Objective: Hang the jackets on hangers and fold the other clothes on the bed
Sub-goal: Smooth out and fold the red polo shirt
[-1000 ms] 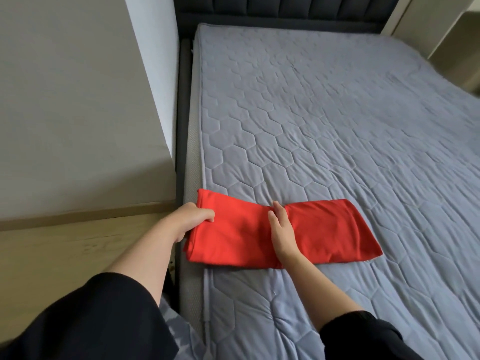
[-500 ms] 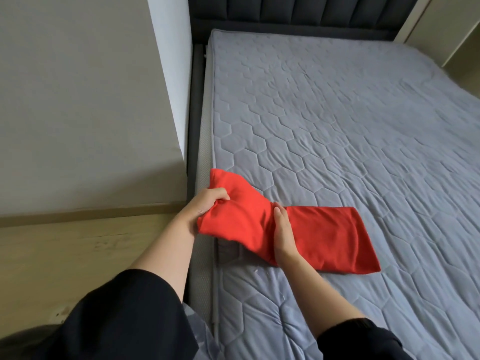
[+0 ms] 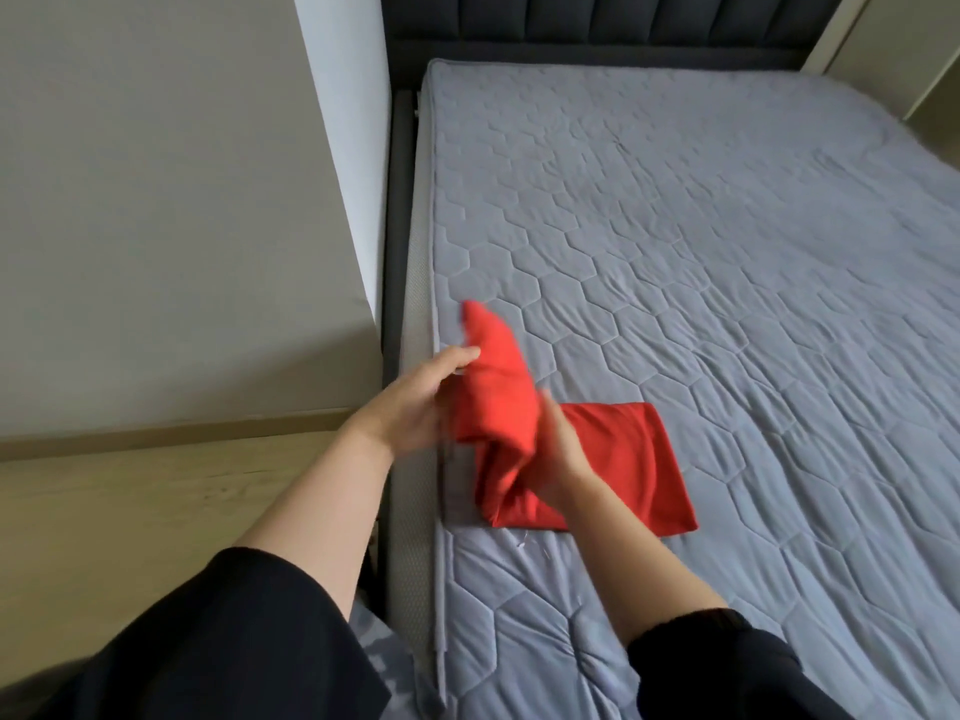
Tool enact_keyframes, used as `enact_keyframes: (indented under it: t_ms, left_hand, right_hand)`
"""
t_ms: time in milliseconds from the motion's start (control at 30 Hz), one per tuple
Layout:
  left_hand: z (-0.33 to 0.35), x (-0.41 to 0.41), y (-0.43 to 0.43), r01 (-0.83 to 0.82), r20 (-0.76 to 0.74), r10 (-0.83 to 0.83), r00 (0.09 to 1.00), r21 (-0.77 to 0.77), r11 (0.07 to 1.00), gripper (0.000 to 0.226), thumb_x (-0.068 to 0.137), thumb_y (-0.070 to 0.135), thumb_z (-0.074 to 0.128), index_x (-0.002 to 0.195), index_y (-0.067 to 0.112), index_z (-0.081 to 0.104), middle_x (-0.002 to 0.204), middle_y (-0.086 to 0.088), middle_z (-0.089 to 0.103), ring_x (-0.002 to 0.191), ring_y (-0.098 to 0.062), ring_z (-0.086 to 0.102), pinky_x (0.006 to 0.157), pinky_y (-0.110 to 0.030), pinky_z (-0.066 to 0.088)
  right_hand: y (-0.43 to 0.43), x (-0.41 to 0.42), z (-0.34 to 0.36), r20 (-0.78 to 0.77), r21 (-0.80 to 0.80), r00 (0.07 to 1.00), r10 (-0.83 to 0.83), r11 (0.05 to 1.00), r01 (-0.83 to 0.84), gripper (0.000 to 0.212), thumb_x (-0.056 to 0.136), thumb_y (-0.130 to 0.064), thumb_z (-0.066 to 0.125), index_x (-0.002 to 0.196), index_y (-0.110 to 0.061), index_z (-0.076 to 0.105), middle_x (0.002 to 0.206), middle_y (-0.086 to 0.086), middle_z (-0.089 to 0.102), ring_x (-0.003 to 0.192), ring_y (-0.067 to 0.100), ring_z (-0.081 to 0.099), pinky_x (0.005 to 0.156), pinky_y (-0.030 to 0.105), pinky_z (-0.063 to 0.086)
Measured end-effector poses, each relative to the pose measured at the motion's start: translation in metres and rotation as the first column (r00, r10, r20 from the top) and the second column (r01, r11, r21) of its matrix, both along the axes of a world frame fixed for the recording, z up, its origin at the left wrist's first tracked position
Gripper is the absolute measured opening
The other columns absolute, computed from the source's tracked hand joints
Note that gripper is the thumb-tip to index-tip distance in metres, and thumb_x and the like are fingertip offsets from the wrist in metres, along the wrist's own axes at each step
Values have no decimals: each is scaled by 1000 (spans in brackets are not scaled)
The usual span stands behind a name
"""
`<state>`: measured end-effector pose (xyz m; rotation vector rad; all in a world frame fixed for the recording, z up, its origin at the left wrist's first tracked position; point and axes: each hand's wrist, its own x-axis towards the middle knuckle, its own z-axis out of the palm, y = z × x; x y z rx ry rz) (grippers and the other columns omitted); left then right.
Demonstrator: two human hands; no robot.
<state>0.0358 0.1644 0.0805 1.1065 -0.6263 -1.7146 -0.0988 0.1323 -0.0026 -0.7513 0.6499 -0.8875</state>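
A red garment (image 3: 623, 459), folded into a strip, lies near the left front edge of the grey quilted bed (image 3: 727, 252). My left hand (image 3: 421, 402) grips the strip's left end and holds it lifted, standing up above the mattress. My right hand (image 3: 558, 449), blurred, lies edge-on across the middle of the strip, with the raised part against its left side. The right half of the garment lies flat on the bed.
A beige wall panel (image 3: 156, 226) and a wooden floor strip (image 3: 156, 511) lie left of the bed, with a narrow dark gap along the frame. The dark padded headboard (image 3: 623, 28) is at the far end. My black sleeves fill the bottom corners.
My left hand has lifted the garment's left end off the mattress and swung it up toward the right. My right hand has stayed at the strip's middle.
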Motion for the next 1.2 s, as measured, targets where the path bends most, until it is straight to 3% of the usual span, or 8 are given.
enact_keyframes:
  t_ms: [100, 167, 300, 433, 633, 800, 900, 1200]
  left_hand:
    - [-1, -30, -8, 192, 113, -188, 976, -26, 981, 37, 93, 41, 42, 115, 16, 58, 104, -10, 69, 79, -23, 70, 63, -28, 55]
    - [-15, -51, -10, 115, 492, -89, 866, -23, 993, 22, 100, 25, 43, 111, 16, 59, 109, -11, 68, 76, -20, 69, 64, -27, 54]
    - [-64, -67, -7, 309, 993, 24, 120, -60, 949, 29, 94, 25, 50, 119, 26, 65, 124, 3, 61, 113, -17, 54, 99, -30, 41]
    - [-86, -80, 1, 478, 991, -51, -125, 105, 872, 50, 100, 41, 35, 149, 30, 29, 159, -1, 15, 145, -21, 11, 117, -42, 13]
    - [-105, -84, 11, 489, 960, -135, -245, 242, 838, 59, 100, 51, 21, 151, 36, -3, 159, 2, -19, 145, -19, -21, 118, -51, 0]
    - [-115, -85, 14, 507, 939, -159, -305, 302, 808, 62, 99, 55, 22, 150, 38, -8, 158, 4, -22, 143, -17, -25, 118, -52, 1]
    - [-115, -84, 12, 509, 945, -156, -289, 290, 811, 62, 99, 54, 22, 150, 38, -8, 158, 4, -23, 143, -17, -25, 118, -51, 1]
    - [-118, -77, 11, 564, 956, -175, -237, 282, 776, 64, 98, 53, 30, 149, 41, -8, 157, 4, -25, 143, -17, -27, 119, -42, 10]
  right_hand:
    - [-6, -27, 35, -445, -44, 848, -289, 952, 301, 49, 101, -23, 42, 142, 5, 35, 130, 20, 54, 131, 38, 44, 103, 33, 45]
    - [-9, -99, 28, -325, -109, 943, -66, 994, 32, 62, 98, -26, 54, 142, 10, 28, 137, 22, 46, 137, 41, 35, 107, 35, 41]
    - [-45, -166, -6, -54, 251, 998, 24, 968, -10, 93, 53, -58, 85, 122, 0, 63, 119, 29, 61, 108, 39, 62, 88, 49, 53]
    - [-47, -172, 7, -391, 270, 920, -31, 951, 148, 50, 84, -58, 56, 102, -13, 69, 85, 11, 70, 71, 23, 68, 61, 32, 57]
    - [-44, -158, -3, -786, 2, 599, -157, 967, 255, 11, 84, -13, 69, 85, -2, 69, 61, 7, 64, 57, 21, 59, 53, 25, 50]
    - [-34, -160, -28, -966, -194, 148, -211, 974, 121, 19, 81, -18, 73, 69, -11, 60, 71, 9, 64, 79, 29, 62, 66, 28, 41]
    - [-41, -157, -27, -951, -154, 240, -193, 973, 172, 31, 82, -17, 68, 108, -2, 62, 99, 12, 65, 95, 27, 61, 82, 30, 43]
    - [-37, -162, -16, -665, 352, 713, 222, 935, 36, 43, 81, -41, 71, 106, -7, 66, 96, 13, 74, 81, 22, 71, 75, 35, 59]
